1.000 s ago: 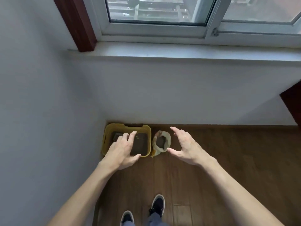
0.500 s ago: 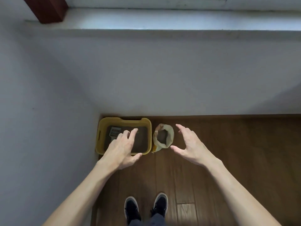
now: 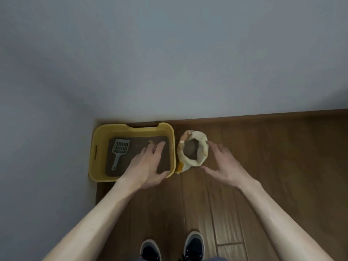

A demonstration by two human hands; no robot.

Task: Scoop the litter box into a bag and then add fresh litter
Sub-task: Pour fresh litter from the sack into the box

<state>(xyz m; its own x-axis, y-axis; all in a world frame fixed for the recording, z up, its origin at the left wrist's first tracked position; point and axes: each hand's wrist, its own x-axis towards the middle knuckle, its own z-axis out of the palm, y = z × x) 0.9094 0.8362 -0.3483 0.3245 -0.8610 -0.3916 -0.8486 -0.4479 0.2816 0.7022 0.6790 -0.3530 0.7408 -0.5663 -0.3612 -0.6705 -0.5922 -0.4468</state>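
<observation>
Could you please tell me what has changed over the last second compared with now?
The camera tipped downward. The open left hand no longer covers the grey slotted plastic scoop lying in the yellow plastic litter box. The open right hand still hovers by the beige rolled-down bag. Nothing was grasped; box, scoop and bag stayed put.

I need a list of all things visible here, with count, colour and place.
floor: 1, brown wood, lower half
walls: 2, pale grey, meeting at a corner
litter box: 1, yellow, on floor in that corner
litter: 1 layer, brown, inside litter box
scoop: 1, grey, on litter, left side
bag: 1, cream and orange, open, right of litter box
shoes: 2, dark, bottom edge
left hand: 1, open, above litter box
right hand: 1, open, beside bag
</observation>
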